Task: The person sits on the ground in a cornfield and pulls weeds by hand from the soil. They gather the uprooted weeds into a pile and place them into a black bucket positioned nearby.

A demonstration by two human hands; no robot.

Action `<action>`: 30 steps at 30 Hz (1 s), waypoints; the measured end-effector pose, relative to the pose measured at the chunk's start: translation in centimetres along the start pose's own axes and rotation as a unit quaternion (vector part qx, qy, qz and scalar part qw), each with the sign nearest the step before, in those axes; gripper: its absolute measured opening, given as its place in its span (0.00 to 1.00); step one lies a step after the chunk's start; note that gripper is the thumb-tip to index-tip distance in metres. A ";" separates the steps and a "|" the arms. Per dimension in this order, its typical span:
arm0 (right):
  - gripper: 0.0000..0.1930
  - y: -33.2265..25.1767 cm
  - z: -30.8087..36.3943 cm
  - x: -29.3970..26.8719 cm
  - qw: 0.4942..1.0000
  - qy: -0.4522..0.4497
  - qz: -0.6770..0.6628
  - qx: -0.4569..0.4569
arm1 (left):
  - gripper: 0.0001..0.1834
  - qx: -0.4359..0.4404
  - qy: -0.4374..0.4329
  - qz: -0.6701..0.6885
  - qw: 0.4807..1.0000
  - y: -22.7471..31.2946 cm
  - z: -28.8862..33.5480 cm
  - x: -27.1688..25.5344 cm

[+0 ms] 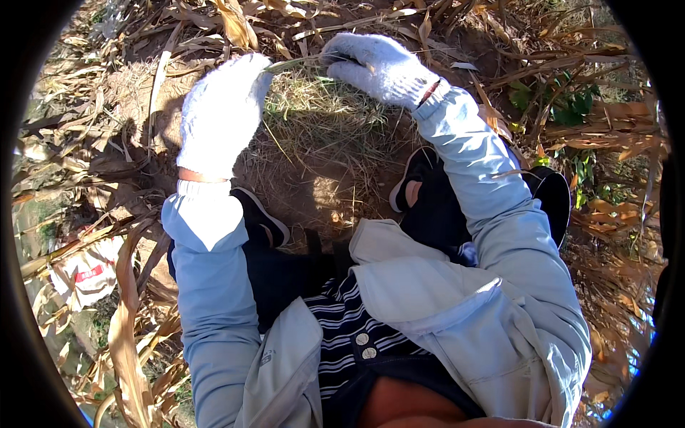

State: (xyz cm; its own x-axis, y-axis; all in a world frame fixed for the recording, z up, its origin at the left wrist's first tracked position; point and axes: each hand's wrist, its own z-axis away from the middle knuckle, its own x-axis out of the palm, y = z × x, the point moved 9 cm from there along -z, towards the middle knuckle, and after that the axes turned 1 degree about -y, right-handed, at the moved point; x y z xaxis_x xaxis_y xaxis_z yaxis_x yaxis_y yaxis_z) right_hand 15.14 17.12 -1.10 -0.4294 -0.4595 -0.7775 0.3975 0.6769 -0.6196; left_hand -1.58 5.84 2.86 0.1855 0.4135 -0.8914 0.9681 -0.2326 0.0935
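Note:
White fuzzy gloves cover both of my hands, which are raised at the far side of the ground before me. Between them runs a thin strand of green grass, roughly level. My left hand is closed at one end of the strand, its fingers mostly turned away. At the other end, my right hand has its fingers bent together around the strand. Below and between the hands lies a patch of green and dry grass on brown soil, partly in shadow.
Dry corn stalks and leaves litter the ground on both sides. A pale crumpled bag with a red mark lies at the left. Green leafy plants grow at the right. My dark shoes stand near the grass patch.

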 end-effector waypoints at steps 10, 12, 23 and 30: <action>0.32 11.6 4.0 11.6 0.948 -0.242 0.100 0.182 | 0.27 -0.121 0.100 -0.022 0.987 -7.5 2.2 -3.7; 0.29 12.5 5.4 14.7 0.946 -0.260 0.088 0.173 | 0.27 -0.124 0.118 0.007 0.985 -7.0 1.0 -3.9; 0.48 18.7 0.4 33.0 0.915 -0.203 -0.043 0.345 | 0.17 -0.104 0.149 0.059 0.982 -6.8 0.3 -6.6; 0.38 17.3 1.4 36.7 0.885 -0.236 -0.094 0.391 | 0.17 -0.174 0.116 0.114 0.971 -9.3 1.4 -5.9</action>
State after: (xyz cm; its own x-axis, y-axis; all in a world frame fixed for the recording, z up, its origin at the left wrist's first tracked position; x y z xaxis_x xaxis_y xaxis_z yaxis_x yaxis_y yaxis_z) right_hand 7.38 11.21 -40.52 -0.2345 -0.8349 -0.4979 0.8734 0.0439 -0.4850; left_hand -11.94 4.33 6.61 0.3965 0.5828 -0.7093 0.8881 -0.0478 0.4571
